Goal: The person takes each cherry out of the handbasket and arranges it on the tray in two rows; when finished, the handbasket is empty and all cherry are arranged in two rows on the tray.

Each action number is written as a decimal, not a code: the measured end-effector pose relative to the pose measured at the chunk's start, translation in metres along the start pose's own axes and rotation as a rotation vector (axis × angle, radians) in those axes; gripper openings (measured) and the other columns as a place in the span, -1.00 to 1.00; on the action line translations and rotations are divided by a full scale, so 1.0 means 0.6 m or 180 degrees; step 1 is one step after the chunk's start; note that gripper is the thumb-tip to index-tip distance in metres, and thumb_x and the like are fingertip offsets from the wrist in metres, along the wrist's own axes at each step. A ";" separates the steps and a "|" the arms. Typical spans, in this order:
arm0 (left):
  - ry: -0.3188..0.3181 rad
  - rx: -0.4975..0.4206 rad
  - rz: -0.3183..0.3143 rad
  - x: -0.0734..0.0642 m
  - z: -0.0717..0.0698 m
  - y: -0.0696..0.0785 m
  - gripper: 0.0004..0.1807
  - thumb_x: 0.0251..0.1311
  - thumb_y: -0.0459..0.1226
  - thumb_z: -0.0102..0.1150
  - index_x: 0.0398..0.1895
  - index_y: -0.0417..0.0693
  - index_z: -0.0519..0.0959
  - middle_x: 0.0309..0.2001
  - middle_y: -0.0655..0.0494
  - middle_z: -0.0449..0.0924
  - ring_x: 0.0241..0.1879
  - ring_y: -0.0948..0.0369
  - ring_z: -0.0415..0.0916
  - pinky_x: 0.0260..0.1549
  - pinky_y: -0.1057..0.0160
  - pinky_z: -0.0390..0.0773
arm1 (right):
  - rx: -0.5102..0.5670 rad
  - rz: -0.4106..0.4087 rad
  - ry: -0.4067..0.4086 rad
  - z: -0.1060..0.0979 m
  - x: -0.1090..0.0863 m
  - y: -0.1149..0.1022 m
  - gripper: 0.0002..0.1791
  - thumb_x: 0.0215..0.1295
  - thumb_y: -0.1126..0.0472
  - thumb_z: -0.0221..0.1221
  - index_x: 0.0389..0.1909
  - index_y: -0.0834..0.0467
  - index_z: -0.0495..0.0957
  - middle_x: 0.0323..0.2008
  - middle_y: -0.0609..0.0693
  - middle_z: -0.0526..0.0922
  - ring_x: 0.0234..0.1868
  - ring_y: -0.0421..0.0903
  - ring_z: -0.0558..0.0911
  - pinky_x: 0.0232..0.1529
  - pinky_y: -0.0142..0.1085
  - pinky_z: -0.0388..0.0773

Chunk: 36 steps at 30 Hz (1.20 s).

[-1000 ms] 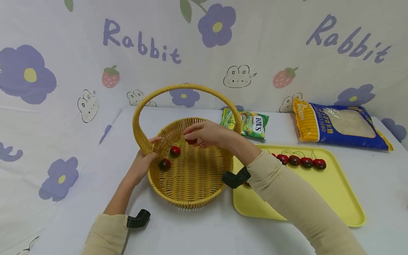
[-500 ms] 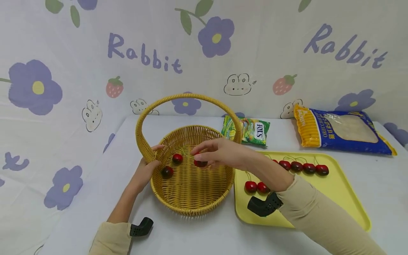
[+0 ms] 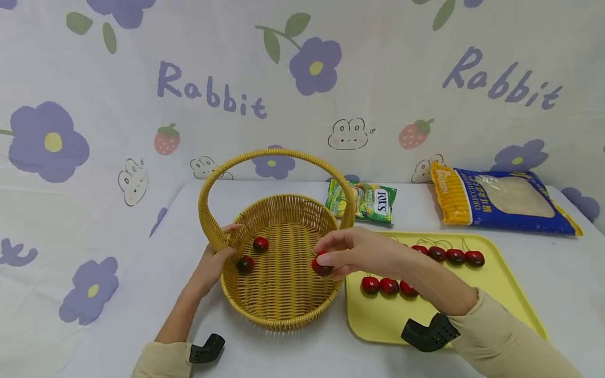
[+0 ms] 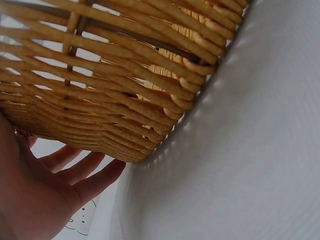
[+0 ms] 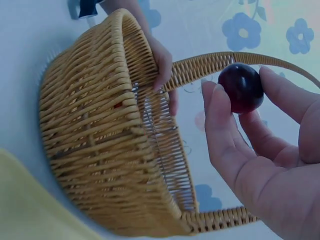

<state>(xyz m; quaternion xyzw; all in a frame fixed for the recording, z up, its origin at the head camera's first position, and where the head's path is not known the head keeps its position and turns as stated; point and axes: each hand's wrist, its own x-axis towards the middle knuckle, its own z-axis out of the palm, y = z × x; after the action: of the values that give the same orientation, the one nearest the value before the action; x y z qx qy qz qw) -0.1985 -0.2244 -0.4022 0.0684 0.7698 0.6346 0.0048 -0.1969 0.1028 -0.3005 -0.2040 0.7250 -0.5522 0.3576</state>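
My right hand [image 3: 354, 254] pinches a dark red cherry [image 5: 241, 87] between thumb and fingertips. In the head view that cherry overlaps the right inner side of a yellow wicker basket [image 3: 283, 321] with a tall arched handle. My left hand [image 3: 210, 265] grips the basket's left rim at the foot of the handle. Its other fingers [image 4: 100, 182] lie along the outer wall in the left wrist view. Inside the basket, at the left, rest two cherries, one farther back [image 3: 260, 244] and one nearer [image 3: 245, 265].
A yellow tray [image 3: 491, 310] right of the basket bears two rows of stemmed cherries, partly hidden by my right arm. Behind stand a green snack packet [image 3: 361, 202] and a blue and yellow pasta bag [image 3: 506, 202]. A patterned cloth [image 3: 302, 105] hangs at the back.
My right hand has moved right and nearer, from over the basket's middle to its right side, still holding the cherry. The tray's front row has come into sight. My left hand keeps its grip.
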 end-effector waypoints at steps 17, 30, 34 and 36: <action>0.0007 0.0022 0.0011 -0.001 -0.005 -0.002 -0.44 0.20 -0.53 -0.20 0.32 -0.22 0.24 0.41 -0.16 0.05 0.41 -0.06 -0.06 0.31 -0.09 -0.06 | 0.0129 0.0194 0.0320 -0.073 -0.096 0.071 -0.47 0.28 0.09 0.21 0.11 0.38 0.39 -0.06 0.16 0.56 -0.09 0.06 0.61 -0.06 -0.15 0.55; -0.0013 0.0019 -0.0001 0.001 -0.004 0.005 -0.44 0.22 -0.52 -0.23 0.34 -0.22 0.22 0.42 -0.17 0.03 0.40 -0.09 -0.06 0.31 -0.11 -0.07 | 0.0163 0.0312 0.0643 -0.135 -0.157 0.127 -0.48 0.35 0.16 0.14 0.16 0.42 0.30 -0.05 0.08 0.55 -0.14 -0.03 0.59 -0.10 -0.21 0.56; -0.0019 0.0012 -0.0008 0.002 -0.003 0.006 -0.44 0.22 -0.51 -0.23 0.34 -0.23 0.22 0.42 -0.17 0.02 0.40 -0.09 -0.06 0.30 -0.12 -0.07 | 0.0182 0.0317 0.0695 -0.151 -0.173 0.142 -0.51 0.37 0.16 0.10 0.15 0.43 0.30 -0.06 0.06 0.57 -0.16 -0.06 0.60 -0.12 -0.21 0.57; -0.0016 0.0009 -0.0031 -0.001 -0.001 0.004 -0.44 0.22 -0.52 -0.23 0.34 -0.23 0.22 0.42 -0.18 0.02 0.40 -0.10 -0.06 0.30 -0.12 -0.06 | 0.0205 0.0350 0.0710 -0.157 -0.180 0.150 -0.52 0.39 0.16 0.09 0.15 0.43 0.30 -0.07 0.04 0.58 -0.17 -0.08 0.59 -0.13 -0.22 0.57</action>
<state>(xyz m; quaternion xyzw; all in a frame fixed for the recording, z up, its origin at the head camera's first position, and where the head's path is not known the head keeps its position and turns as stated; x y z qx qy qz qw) -0.1980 -0.2247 -0.3996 0.0662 0.7710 0.6334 0.0098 -0.1865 0.2669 -0.3415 -0.0897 0.7522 -0.5740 0.3109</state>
